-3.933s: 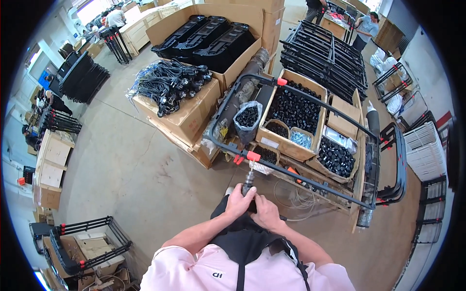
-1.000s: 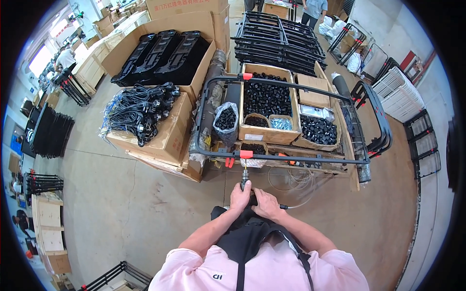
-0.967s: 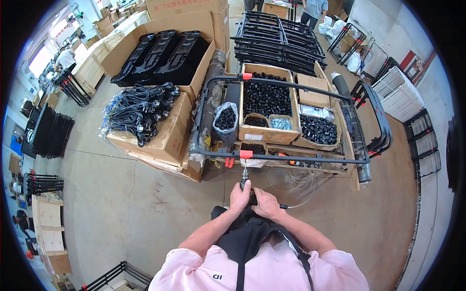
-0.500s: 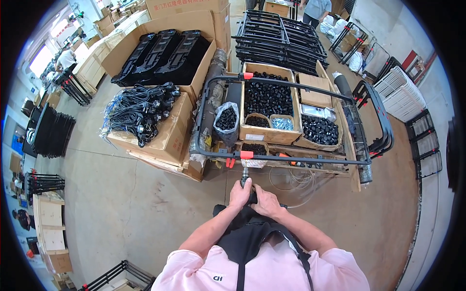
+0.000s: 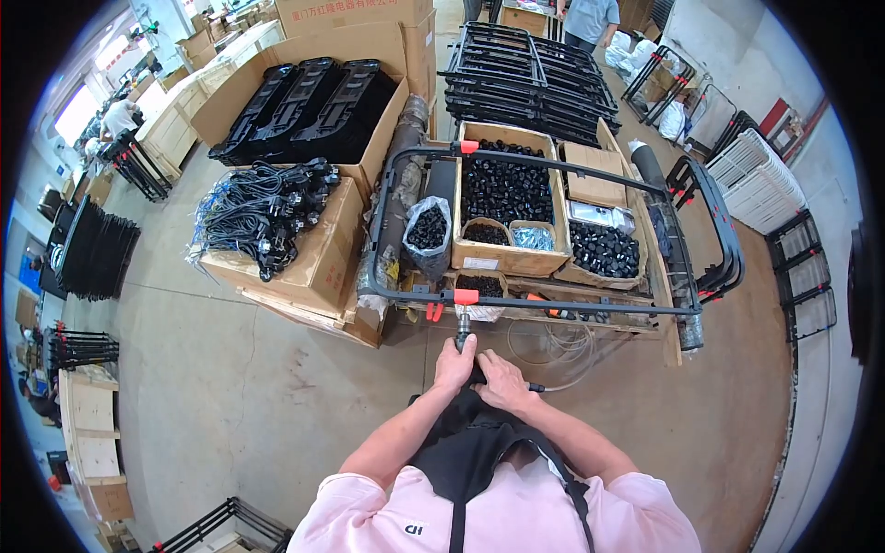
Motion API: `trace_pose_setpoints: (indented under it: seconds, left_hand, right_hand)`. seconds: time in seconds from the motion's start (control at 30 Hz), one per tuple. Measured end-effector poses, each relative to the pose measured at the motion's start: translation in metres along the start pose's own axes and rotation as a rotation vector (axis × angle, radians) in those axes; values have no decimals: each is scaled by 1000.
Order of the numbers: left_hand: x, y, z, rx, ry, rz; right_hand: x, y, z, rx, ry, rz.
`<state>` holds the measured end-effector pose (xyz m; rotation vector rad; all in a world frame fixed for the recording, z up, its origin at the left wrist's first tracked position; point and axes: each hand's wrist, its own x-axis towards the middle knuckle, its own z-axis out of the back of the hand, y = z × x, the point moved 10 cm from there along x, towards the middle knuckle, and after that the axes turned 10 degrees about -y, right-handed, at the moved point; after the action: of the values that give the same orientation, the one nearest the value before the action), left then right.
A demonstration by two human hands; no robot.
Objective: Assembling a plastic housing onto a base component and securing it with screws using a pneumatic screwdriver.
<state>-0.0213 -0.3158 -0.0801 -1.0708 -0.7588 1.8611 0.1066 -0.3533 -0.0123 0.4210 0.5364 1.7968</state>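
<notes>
While gripping a dark handheld power drill with a silver metal chuck (image 5: 464, 324) in both bare hands, stands at a loaded pallet of parts in a pale pink shirt (image 5: 378, 516). Has left hand (image 5: 454, 366) wrapped snugly about the drill just behind the chuck, with thumb forward along the top, and right hand (image 5: 503, 382) folded over the rear of the tool, with fingers bent inward and partly hidden from above. Points the drill away from the body, at a red plastic clip (image 5: 466, 296) on the near rail of a black rectangular tubular metal frame (image 5: 572, 303). Cannot tell contact from near miss at the drill's thin tip. Faces two small red pieces (image 5: 433, 311) below the same rail, just left of the clip. Has within the frame's outline an open cardboard box (image 5: 502, 262) of glossy black round caps (image 5: 507, 189), beside a clear plastic bag (image 5: 427, 261) of small black parts. Faces, farther left, a tangle of black cables with plugs (image 5: 267, 207) atop a brown taped carton (image 5: 323, 263). Has a loosely coiled pale hose (image 5: 564, 348) near the right hand. Shares the room with a grey-shirted person (image 5: 590, 20), upper right.
</notes>
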Motion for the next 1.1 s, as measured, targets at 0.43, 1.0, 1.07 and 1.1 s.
trace_pose_setpoints:
  seconds: [0.43, 1.0, 1.07, 1.1]
  left_hand:
    - [-4, 26, -8, -84, 70, 36]
    - [-37, 24, -66, 2, 438, -80]
    - [-40, -12, -93, 156, 574, -218]
    - [-47, -29, -109, 297, 678, -340]
  right_hand:
    - [-10, 10, 2, 23, 6, -37]
    - [-65, -34, 20, 74, -59, -178]
    - [-82, -63, 46, 59, -134, -329]
    - [-88, -74, 55, 63, -152, -342]
